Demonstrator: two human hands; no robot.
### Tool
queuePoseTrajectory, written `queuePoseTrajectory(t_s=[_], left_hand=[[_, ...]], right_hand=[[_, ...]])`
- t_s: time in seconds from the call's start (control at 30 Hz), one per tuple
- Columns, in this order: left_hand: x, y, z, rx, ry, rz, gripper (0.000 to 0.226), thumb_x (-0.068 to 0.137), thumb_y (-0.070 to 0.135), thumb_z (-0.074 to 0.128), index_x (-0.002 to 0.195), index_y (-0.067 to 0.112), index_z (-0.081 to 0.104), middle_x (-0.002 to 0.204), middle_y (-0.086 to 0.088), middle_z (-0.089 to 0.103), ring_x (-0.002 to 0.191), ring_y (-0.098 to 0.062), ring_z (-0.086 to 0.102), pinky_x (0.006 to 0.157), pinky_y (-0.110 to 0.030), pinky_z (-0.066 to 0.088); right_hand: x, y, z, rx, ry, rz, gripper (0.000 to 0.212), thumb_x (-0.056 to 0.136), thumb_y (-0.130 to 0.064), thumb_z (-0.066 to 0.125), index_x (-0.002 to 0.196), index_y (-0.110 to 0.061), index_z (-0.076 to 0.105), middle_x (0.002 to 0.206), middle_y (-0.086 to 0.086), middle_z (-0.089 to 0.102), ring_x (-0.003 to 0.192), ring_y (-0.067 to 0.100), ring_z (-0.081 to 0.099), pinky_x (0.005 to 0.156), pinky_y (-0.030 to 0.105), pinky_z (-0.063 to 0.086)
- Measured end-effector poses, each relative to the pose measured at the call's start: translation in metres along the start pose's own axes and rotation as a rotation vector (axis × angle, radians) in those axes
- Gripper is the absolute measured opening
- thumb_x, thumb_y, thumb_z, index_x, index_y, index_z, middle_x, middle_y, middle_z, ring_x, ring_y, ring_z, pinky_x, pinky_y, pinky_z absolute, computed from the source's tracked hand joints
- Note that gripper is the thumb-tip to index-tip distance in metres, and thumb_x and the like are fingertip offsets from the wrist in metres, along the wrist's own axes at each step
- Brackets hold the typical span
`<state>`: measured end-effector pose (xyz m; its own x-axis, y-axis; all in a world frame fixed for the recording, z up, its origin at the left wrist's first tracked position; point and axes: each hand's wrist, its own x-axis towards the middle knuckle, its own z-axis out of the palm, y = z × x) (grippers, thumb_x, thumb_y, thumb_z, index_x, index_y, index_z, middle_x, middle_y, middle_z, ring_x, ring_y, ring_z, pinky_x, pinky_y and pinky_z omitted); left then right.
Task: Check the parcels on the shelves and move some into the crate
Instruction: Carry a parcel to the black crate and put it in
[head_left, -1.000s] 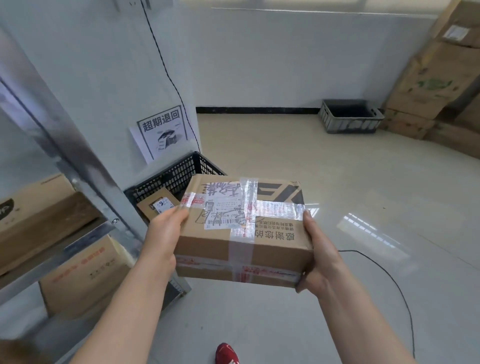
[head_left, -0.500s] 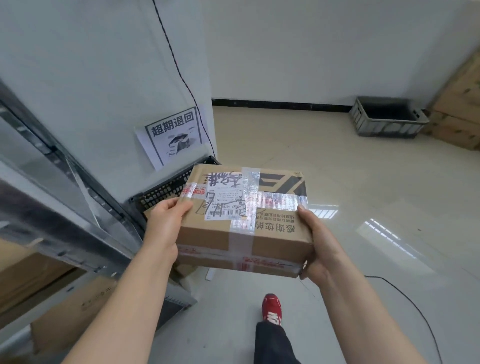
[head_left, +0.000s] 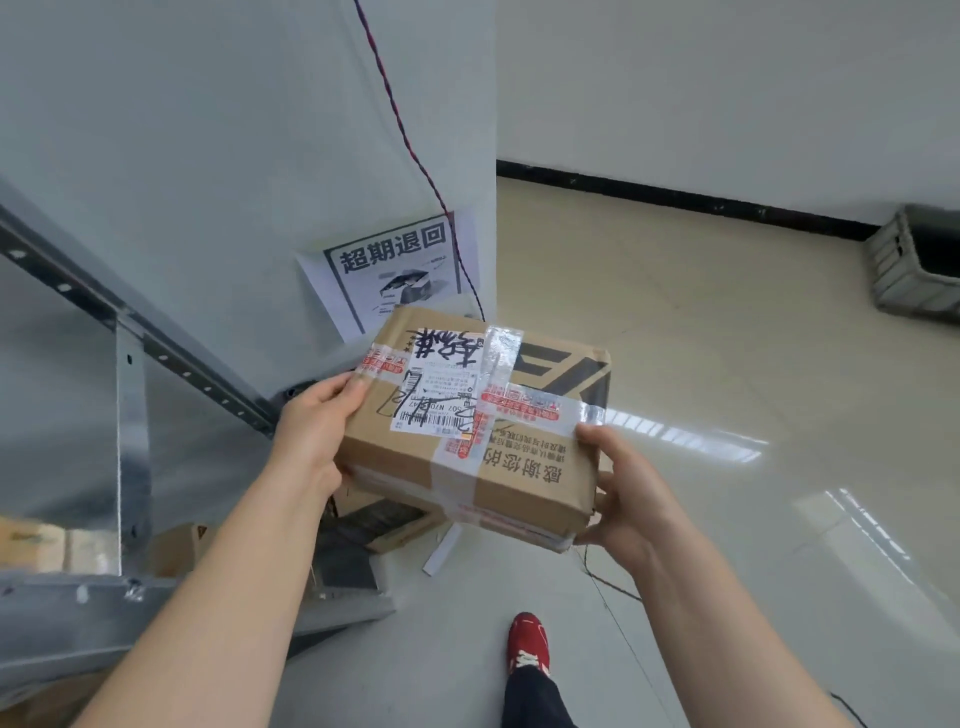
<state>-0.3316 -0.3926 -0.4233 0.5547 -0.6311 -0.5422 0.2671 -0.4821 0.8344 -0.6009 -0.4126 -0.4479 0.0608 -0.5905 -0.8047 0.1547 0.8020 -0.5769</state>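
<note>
While you hold the parcel (head_left: 524, 467) in mid-air between both hands, it sits tilted, its top face turned up toward you. Your left hand (head_left: 317, 431) grips the left end, thumb on top. Your right hand (head_left: 623, 493) grips the near right corner, thumb on the top edge and fingers curled beneath.

It is a stiff cardboard box that probably won't flex, and judging by the easy hold it is likely light to moderate in weight. The glossy tape (head_left: 501, 358) looks slick, so grip the bare cardboard at the two ends, with fingers under the bottom edges and clear of the label (head_left: 436, 395).

Directly beneath your grip lies the dark crate (head_left: 371, 519). The parcel hides most of it, and a carton (head_left: 400, 535) seems to lie in it already. I cannot tell where its rim runs.

Left of your left hand the metal shelf frame (head_left: 130, 364) stands close, its slanted brace the nearest hard edge. Just beyond your hands is the pillar (head_left: 260, 156) with its sign (head_left: 395, 275) and a hanging cable (head_left: 415, 156).

Right of your right hand the floor (head_left: 727, 338) is open, with a grey bin (head_left: 919, 265) well away. Below you, mind your red shoe (head_left: 527, 644) and the thin floor cable (head_left: 613, 582).
</note>
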Motion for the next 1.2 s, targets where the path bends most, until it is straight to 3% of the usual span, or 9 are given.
queuePoseTrajectory(t_s=[0.1, 0.23, 0.33, 0.43, 0.6, 0.77, 0.93, 1.07, 1.2], left_hand=[[0.025, 0.011, 0.012, 0.035, 0.038, 0.000, 0.021, 0.098, 0.029, 0.064, 0.118, 0.025, 0.070, 0.093, 0.002, 0.075, 0.077, -0.020, 0.068, 0.078, -0.050, 0.057], [0.061, 0.017, 0.021, 0.107, 0.052, 0.007, 0.024, 0.099, 0.029, 0.063, 0.121, 0.025, 0.069, 0.095, 0.000, 0.076, 0.078, -0.021, 0.071, 0.082, -0.054, 0.058], [0.088, 0.013, 0.021, 0.173, 0.024, -0.004, 0.022, 0.099, 0.030, 0.063, 0.120, 0.028, 0.070, 0.095, 0.001, 0.077, 0.079, -0.021, 0.071, 0.080, -0.053, 0.060], [0.116, 0.004, 0.020, 0.198, -0.007, -0.028, 0.022, 0.099, 0.029, 0.063, 0.120, 0.030, 0.071, 0.097, -0.001, 0.076, 0.082, -0.022, 0.070, 0.081, -0.054, 0.059], [0.165, -0.015, 0.031, 0.206, 0.008, -0.009, 0.019, 0.096, 0.029, 0.067, 0.114, 0.025, 0.071, 0.097, -0.003, 0.077, 0.082, -0.021, 0.072, 0.083, -0.052, 0.061], [0.214, -0.038, 0.058, 0.099, 0.066, 0.014, 0.035, 0.094, 0.033, 0.070, 0.121, 0.011, 0.059, 0.104, -0.009, 0.075, 0.077, -0.016, 0.075, 0.063, -0.032, 0.059], [0.242, -0.062, 0.088, -0.053, 0.101, -0.064, 0.037, 0.100, 0.030, 0.062, 0.127, 0.016, 0.041, 0.109, -0.008, 0.067, 0.087, -0.021, 0.072, 0.077, -0.045, 0.063], [0.256, -0.084, 0.096, -0.027, 0.002, -0.068, 0.046, 0.105, 0.028, 0.052, 0.147, 0.022, 0.035, 0.123, -0.005, 0.068, 0.101, -0.021, 0.072, 0.084, -0.049, 0.061], [0.261, -0.105, 0.104, 0.033, -0.081, -0.050, 0.041, 0.107, 0.019, 0.046, 0.147, 0.029, 0.041, 0.131, 0.000, 0.065, 0.113, -0.019, 0.067, 0.093, -0.049, 0.057]], right_hand=[[0.036, -0.022, 0.007, 0.010, -0.047, 0.007, 0.073, 0.090, -0.043, 0.069, 0.154, -0.036, 0.035, 0.143, 0.015, 0.055, 0.114, 0.036, 0.062, 0.083, 0.068, 0.054], [0.076, -0.044, 0.020, 0.032, -0.050, -0.038, 0.084, 0.093, -0.040, 0.070, 0.157, -0.050, 0.017, 0.157, 0.004, 0.040, 0.133, 0.038, 0.050, 0.080, 0.059, 0.055], [0.106, -0.054, 0.022, -0.026, -0.067, -0.061, 0.064, 0.095, -0.036, 0.068, 0.149, -0.050, 0.038, 0.148, -0.001, 0.052, 0.126, 0.039, 0.055, 0.077, 0.061, 0.058], [0.129, -0.054, 0.026, -0.068, -0.051, -0.055, 0.036, 0.098, -0.029, 0.066, 0.132, -0.039, 0.058, 0.128, 0.004, 0.066, 0.113, 0.041, 0.063, 0.076, 0.063, 0.059], [0.157, -0.038, 0.036, -0.050, 0.038, -0.034, 0.030, 0.100, -0.020, 0.064, 0.128, -0.017, 0.055, 0.123, 0.010, 0.066, 0.106, 0.042, 0.067, 0.072, 0.060, 0.061], [0.182, -0.028, 0.043, 0.021, 0.134, -0.097, 0.030, 0.100, -0.014, 0.063, 0.128, -0.009, 0.055, 0.121, 0.013, 0.067, 0.104, 0.041, 0.070, 0.060, 0.046, 0.062], [0.209, -0.016, 0.059, 0.079, 0.223, -0.118, 0.029, 0.100, -0.014, 0.063, 0.127, -0.009, 0.053, 0.126, 0.016, 0.065, 0.109, 0.042, 0.069, 0.078, 0.058, 0.061], [0.228, 0.001, 0.073, 0.135, 0.290, -0.104, 0.027, 0.100, -0.014, 0.064, 0.124, -0.010, 0.053, 0.126, 0.014, 0.063, 0.110, 0.038, 0.068, 0.077, 0.053, 0.063], [0.243, 0.011, 0.085, 0.163, 0.348, -0.116, 0.024, 0.099, -0.014, 0.065, 0.120, -0.013, 0.053, 0.130, 0.012, 0.059, 0.111, 0.034, 0.066, 0.076, 0.048, 0.063]])
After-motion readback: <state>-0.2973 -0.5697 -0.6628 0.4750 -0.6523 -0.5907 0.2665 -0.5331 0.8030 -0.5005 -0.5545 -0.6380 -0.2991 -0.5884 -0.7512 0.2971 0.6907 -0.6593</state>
